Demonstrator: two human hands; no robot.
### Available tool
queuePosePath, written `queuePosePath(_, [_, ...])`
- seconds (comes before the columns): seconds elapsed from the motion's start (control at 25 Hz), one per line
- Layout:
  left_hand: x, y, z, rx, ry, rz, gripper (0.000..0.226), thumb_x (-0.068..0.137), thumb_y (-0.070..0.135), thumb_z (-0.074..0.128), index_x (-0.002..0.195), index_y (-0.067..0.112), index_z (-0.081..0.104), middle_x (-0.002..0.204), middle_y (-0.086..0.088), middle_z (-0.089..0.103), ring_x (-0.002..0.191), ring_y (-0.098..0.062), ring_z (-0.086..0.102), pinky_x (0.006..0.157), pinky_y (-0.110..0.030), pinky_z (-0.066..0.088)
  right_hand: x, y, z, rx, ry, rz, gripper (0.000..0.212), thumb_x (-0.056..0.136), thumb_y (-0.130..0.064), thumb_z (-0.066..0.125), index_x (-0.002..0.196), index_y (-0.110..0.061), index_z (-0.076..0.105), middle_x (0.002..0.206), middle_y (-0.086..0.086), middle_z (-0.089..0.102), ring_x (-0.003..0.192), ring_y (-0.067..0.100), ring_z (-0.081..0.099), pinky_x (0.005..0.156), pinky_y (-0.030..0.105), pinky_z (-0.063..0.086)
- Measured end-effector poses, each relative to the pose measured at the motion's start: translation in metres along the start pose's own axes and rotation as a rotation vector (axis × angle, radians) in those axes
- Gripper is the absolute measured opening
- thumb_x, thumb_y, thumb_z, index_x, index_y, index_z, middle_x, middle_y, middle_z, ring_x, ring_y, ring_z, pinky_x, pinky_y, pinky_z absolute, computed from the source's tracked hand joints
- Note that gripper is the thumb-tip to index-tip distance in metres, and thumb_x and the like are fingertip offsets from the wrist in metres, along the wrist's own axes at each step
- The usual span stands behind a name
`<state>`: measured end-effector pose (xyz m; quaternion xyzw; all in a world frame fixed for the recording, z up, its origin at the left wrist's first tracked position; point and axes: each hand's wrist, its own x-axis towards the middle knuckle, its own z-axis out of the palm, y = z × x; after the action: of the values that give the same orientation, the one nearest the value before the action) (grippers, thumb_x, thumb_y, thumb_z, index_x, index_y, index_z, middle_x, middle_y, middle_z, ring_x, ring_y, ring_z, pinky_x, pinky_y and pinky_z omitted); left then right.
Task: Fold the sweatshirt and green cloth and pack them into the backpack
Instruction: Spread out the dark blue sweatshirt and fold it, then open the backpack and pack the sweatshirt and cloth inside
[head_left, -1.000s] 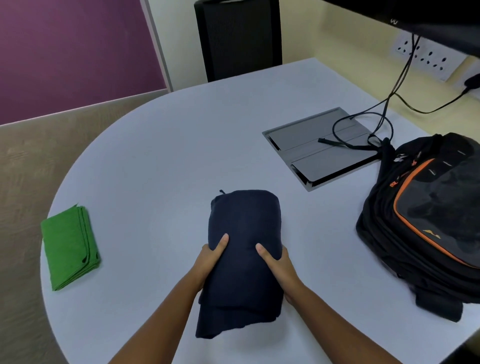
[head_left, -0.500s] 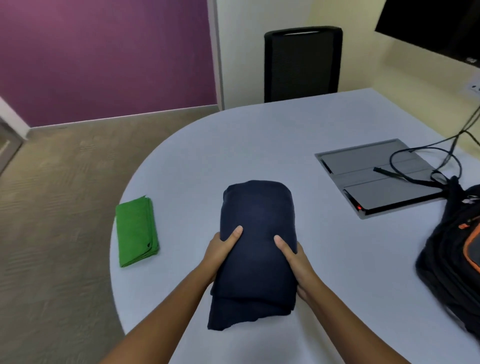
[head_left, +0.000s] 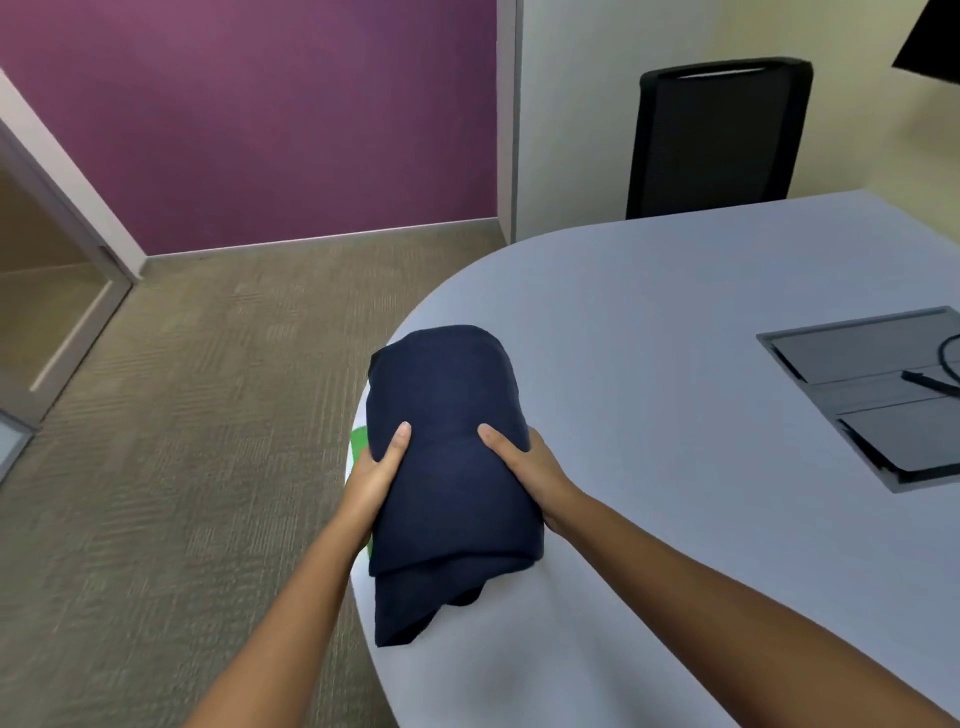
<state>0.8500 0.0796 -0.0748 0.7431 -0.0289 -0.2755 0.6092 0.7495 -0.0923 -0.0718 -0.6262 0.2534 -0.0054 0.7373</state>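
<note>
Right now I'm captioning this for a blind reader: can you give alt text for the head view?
Two hands, left and right, hold a folded navy sweatshirt over a white table's rounded edge, hiding most of a green cloth. A black chair stands behind, before a purple wall.

You've got soft, matt navy cloth in the sweatshirt (head_left: 449, 467), thick knit folded in layers with no sheen. Beside it a sliver of the green cloth (head_left: 359, 440) shows flat and matt. The table (head_left: 675, 364) under your arms looks smooth and pale with a faint satin finish. The grey panel (head_left: 872, 358) set in it reads as brushed metal, the chair (head_left: 717, 140) back as black mesh, and the floor (head_left: 182, 441) as coarse ribbed carpet.
</note>
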Motion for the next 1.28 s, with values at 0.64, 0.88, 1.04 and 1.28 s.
queuePosePath(0.64, [0.017,-0.070,-0.014,0.595,0.357,-0.064,0.087,0.085,0.060,0.046,0.149,0.016,0.009,0.154,-0.014,0.017,0.140,-0.036,0.017,0.112,-0.050,0.020,0.033,0.049,0.023,-0.507,0.021,-0.045,0.077,0.077,-0.072,0.048,0.139,-0.030,0.031,0.137,-0.011,0.047,0.120,0.009,0.049,0.104,0.033,0.040])
queuePosePath(0.88, [-0.032,-0.043,0.015,0.971,0.343,0.330,0.078,0.091,0.058,0.029,0.149,0.019,-0.004,0.159,0.000,-0.008,0.146,-0.021,-0.011,0.118,-0.045,0.001,-0.020,0.035,-0.025,-1.072,0.067,-0.290,0.093,0.078,-0.077,0.013,0.150,-0.017,0.002,0.158,-0.002,0.004,0.145,0.012,0.006,0.118,0.032,0.005])
queuePosePath(1.04, [-0.055,-0.018,0.078,1.033,0.239,0.481,0.087,0.074,0.076,-0.011,0.142,0.022,-0.021,0.153,0.007,-0.022,0.141,-0.013,-0.021,0.116,-0.041,-0.005,-0.053,0.026,-0.076,-1.219,0.173,-0.333,0.097,0.072,-0.078,-0.005,0.149,-0.019,-0.007,0.159,0.001,-0.009,0.145,0.014,-0.010,0.114,0.032,-0.010])
queuePosePath(1.28, [-0.094,0.010,0.202,1.075,0.018,0.690,0.092,0.068,0.080,-0.018,0.138,0.022,-0.028,0.148,0.009,-0.029,0.141,-0.014,-0.023,0.114,-0.040,-0.011,-0.136,0.008,-0.185,-1.237,0.346,-0.348,0.087,0.079,-0.071,0.004,0.148,-0.020,-0.010,0.158,-0.002,-0.012,0.139,0.005,-0.020,0.113,0.030,-0.016])
